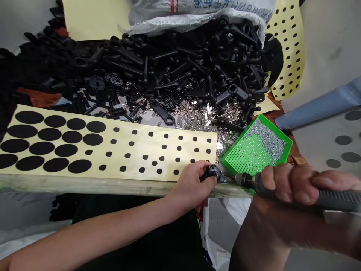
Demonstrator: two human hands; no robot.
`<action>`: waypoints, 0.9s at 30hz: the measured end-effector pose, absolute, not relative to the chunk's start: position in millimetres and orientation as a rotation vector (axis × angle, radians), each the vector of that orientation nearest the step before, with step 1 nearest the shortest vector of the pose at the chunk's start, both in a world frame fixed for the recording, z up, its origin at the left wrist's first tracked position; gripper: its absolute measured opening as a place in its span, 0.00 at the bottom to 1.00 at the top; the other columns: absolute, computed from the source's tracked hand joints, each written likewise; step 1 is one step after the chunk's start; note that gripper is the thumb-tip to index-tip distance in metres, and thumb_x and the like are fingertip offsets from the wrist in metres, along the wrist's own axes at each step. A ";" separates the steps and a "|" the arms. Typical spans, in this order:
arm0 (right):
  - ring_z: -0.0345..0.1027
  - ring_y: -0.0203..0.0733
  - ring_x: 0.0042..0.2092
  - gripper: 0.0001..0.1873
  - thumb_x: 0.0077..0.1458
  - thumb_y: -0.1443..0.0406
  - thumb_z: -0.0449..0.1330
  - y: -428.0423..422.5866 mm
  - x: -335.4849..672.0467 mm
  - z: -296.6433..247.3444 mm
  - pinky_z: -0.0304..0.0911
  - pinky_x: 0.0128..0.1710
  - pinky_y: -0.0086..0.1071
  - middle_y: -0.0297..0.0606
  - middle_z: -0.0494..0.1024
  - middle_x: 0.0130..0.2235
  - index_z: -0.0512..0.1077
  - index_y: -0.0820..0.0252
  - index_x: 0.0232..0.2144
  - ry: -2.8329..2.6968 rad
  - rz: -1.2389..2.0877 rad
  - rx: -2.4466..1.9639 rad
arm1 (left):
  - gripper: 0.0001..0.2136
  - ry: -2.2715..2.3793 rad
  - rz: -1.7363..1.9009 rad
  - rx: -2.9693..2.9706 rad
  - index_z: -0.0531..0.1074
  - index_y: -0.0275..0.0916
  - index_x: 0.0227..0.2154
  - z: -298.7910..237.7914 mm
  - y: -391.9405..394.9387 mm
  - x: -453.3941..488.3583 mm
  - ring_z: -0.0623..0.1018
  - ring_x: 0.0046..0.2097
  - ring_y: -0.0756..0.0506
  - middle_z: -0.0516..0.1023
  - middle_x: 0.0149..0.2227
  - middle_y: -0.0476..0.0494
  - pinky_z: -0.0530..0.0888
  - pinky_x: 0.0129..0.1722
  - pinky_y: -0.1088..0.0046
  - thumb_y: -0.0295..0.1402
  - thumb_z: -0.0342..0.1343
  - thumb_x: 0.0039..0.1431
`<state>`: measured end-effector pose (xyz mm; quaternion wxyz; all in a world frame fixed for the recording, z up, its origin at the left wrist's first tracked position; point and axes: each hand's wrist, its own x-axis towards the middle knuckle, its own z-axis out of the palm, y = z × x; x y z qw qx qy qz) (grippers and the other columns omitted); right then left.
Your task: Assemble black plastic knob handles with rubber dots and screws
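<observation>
My left hand (194,184) pinches a small black round plastic part (214,172) at the table's front edge. In my right hand (299,182) is a dark grey electric screwdriver (254,182), fingers wrapped round its grip. Its tip points left toward the round part; whether the two touch I cannot tell. Just behind the screwdriver sits a green perforated tray (239,156) with many small silver screws (272,141) along its far right side. A pale yellow sheet (146,145) of black round and small squarish stickers lies left of my left hand.
Black plastic handles (169,67) are heaped across the back. Small metal plates (197,113) and black ribbed strips (118,111) lie before them. A white woven sack (203,15) stands behind the heap. A blue-grey pipe (321,103) slants in from the right.
</observation>
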<state>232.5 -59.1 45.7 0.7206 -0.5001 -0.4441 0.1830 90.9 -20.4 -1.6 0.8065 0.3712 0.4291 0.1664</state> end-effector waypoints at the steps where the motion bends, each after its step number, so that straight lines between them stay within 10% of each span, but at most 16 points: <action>1: 0.47 0.27 0.14 0.25 0.45 0.40 0.58 -56.1 226.2 49.5 0.50 0.15 0.25 0.21 0.55 0.16 0.65 0.54 0.26 -0.961 0.379 -1.058 | 0.07 0.901 0.361 0.776 0.66 0.37 0.36 -1.5 -19.4 89.9 0.65 0.12 0.54 0.67 0.20 0.57 0.61 0.06 0.82 0.28 0.52 0.53; 27: 0.51 0.28 0.17 0.23 0.50 0.43 0.58 -43.7 203.0 43.8 0.52 0.16 0.27 0.23 0.60 0.18 0.69 0.57 0.27 -0.905 0.469 -0.938 | 0.08 0.779 0.518 0.792 0.64 0.38 0.37 -11.9 -23.9 83.6 0.67 0.17 0.54 0.66 0.23 0.55 0.60 0.11 0.82 0.34 0.52 0.55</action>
